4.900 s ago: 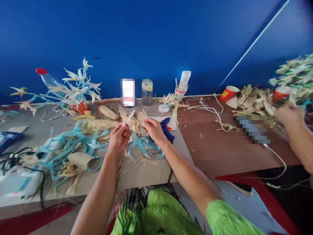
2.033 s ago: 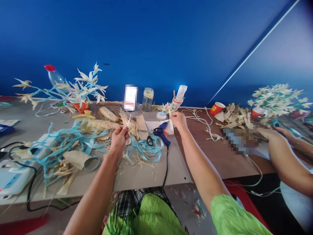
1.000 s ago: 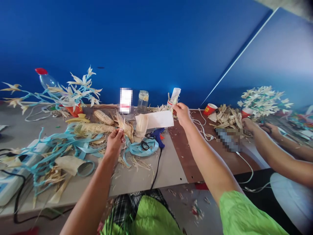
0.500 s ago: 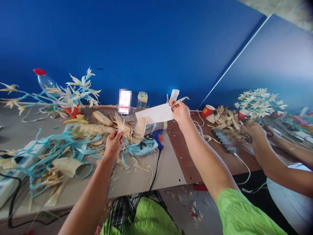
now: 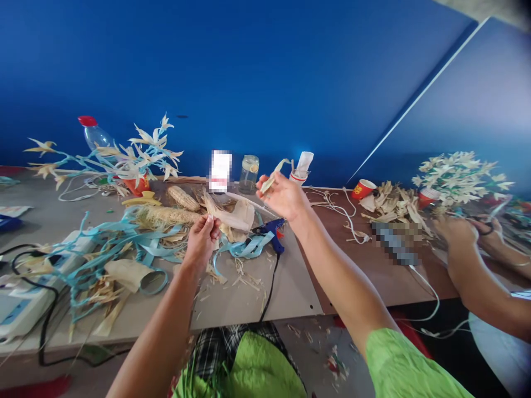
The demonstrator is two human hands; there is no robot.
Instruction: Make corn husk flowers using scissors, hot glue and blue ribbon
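Observation:
My left hand (image 5: 202, 237) is closed in a pinch on a small pale corn-husk piece (image 5: 213, 205), held just above the grey table (image 5: 232, 293). Raised over the table's middle, my right hand (image 5: 282, 197) pinches a thin curled husk strip (image 5: 274, 170) that points up toward the back. Under and between my hands lie loose husks (image 5: 238, 216), light-blue ribbon (image 5: 244, 247), and a blue glue gun (image 5: 271, 231) with its black cord running off the front edge. Dried corn cobs (image 5: 182, 197) lie behind my left hand.
A husk-flower branch in an orange cup (image 5: 135, 160) and a plastic bottle (image 5: 94, 134) stand at back left; a glass jar (image 5: 249, 173) and paper cup (image 5: 299, 171) at back centre. Another person's hands (image 5: 456, 235) work on the brown table (image 5: 373, 271) at right, near husk piles and red cups (image 5: 362, 189).
My right hand reached to the back, lifted a white sheet with a husk strip, and has come back toward the middle holding only the strip. My left hand stayed put with its husk piece.

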